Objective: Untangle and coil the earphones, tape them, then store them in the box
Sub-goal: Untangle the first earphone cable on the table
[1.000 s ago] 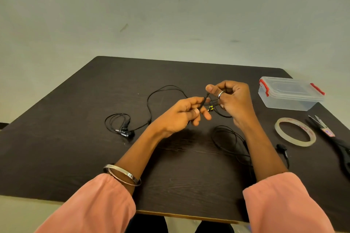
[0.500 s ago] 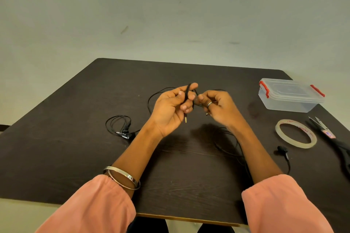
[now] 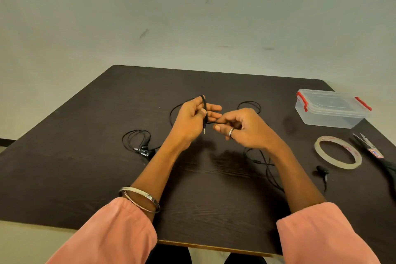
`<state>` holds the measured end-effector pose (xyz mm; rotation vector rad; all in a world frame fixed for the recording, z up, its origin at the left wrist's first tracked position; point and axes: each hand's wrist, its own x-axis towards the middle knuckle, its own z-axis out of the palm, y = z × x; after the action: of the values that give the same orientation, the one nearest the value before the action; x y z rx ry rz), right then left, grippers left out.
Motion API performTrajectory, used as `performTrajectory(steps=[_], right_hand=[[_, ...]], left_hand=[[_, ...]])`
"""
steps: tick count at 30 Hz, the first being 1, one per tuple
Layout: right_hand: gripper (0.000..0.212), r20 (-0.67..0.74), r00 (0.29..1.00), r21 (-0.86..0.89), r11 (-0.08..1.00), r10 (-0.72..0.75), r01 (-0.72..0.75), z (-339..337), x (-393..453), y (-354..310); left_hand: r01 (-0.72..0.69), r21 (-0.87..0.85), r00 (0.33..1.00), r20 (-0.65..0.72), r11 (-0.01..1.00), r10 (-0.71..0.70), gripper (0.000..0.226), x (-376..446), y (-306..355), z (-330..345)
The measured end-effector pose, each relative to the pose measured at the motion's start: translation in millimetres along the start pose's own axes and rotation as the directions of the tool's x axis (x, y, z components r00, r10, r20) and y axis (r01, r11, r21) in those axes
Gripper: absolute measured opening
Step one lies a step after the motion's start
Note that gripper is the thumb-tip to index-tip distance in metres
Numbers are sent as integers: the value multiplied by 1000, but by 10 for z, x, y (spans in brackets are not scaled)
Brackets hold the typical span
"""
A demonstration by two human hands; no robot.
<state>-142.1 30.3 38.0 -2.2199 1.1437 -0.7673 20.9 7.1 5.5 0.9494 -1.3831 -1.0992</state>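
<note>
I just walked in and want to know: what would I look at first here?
Probably the two hands, left hand and right hand, winding a black earphone cable above the table's middle. Next, the clear box with red clips at the far right, with a tape roll nearer.

A dark wood-grain table (image 3: 90, 156) extended beneath and beyond the hands. Behind it rose a plain pale wall (image 3: 192, 17), faintly scuffed above the hands. Lighting was even.
</note>
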Motion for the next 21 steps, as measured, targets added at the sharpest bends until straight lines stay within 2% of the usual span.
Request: performTrajectory(steps=[4, 7, 10, 13, 17, 19, 21], right_hand=[[12, -35, 998, 87, 995, 47, -44, -64, -14, 43], [16, -108, 984, 154, 980, 141, -124, -121, -2, 83], [17, -185, 951, 321, 930, 249, -181, -211, -15, 111], [15, -265, 909, 511, 846, 322, -150, -274, -26, 156], [16, -222, 905, 659, 740, 364, -136, -298, -33, 165], [21, -180, 919, 711, 692, 350, -125, -328, -42, 185], [23, -197, 922, 705, 701, 334, -104, -364, -47, 225]], left_hand=[[-12, 206, 988, 155, 979, -21, 34, -11, -62, 17], [-22, 268, 968, 245, 963, -46, 43, -58, -44, 55], [-69, 282, 928, 370, 957, -42, 36, -123, 5, 91], [-68, 319, 896, 437, 945, -82, 37, -166, 48, 123], [-50, 243, 866, 493, 969, -79, 28, -193, 89, 144], [-14, 168, 874, 481, 986, -70, 27, -183, 93, 118], [40, 56, 888, 456, 998, -62, 29, -180, 104, 97]])
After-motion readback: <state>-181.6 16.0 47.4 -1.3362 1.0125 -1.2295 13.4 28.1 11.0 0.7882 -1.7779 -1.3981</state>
